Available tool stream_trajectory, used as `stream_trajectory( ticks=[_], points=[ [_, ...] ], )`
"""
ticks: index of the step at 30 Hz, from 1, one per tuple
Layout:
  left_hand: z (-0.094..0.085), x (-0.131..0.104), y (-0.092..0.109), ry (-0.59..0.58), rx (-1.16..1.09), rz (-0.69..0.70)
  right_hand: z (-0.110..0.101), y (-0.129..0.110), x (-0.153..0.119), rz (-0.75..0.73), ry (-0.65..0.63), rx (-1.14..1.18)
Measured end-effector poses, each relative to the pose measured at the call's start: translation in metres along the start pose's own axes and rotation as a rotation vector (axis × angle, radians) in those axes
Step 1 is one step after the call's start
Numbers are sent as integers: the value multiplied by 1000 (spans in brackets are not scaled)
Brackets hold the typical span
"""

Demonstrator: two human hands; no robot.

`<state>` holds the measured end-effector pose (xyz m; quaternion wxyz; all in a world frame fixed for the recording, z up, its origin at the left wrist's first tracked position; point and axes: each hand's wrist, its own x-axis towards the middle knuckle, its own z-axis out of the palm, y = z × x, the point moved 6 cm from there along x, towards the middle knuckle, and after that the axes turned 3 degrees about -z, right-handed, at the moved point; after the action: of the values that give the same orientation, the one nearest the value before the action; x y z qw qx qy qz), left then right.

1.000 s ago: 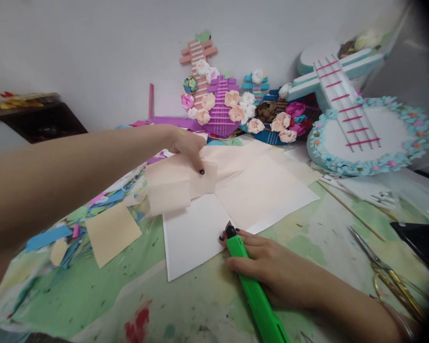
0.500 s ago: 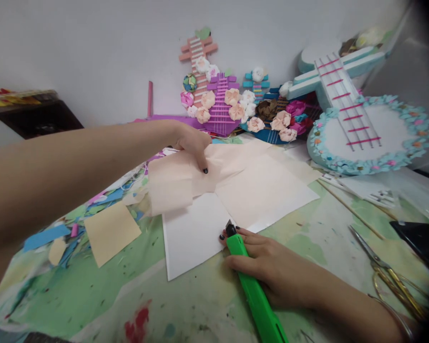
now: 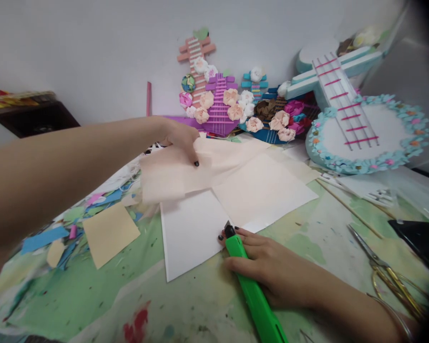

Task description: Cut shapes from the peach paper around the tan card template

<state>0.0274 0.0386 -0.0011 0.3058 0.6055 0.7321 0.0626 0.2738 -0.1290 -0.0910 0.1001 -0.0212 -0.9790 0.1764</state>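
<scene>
Thin peach paper is pinched in my left hand, its thumb on top and the other fingers hidden beneath or behind it. The paper's near left part is lifted over a white sheet. More peach paper lies flat on the white sheets to the right. My right hand holds a green box cutter, its dark tip and short blade pointing away from me, by the white sheet's right edge. Black polish shows on the fingernails.
Paper scraps and a tan square lie left. Gold-handled scissors, a thin stick and a black object are right. Decorated paper guitars stand against the wall, with a large light-blue one at back right.
My left hand has shifted slightly left and away from me, drawing the lifted peach paper with it. My right hand and the cutter have hardly moved.
</scene>
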Motion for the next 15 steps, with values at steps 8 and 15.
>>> stream_trajectory(
  ticks=[8, 15],
  points=[
    [2, 14, -32, -6, 87, -54, 0, -1, 0, -20, 14, 24],
    [8, 17, -38, -57, 21, 12, 3, -3, 2, -3, -23, 82]
  ],
)
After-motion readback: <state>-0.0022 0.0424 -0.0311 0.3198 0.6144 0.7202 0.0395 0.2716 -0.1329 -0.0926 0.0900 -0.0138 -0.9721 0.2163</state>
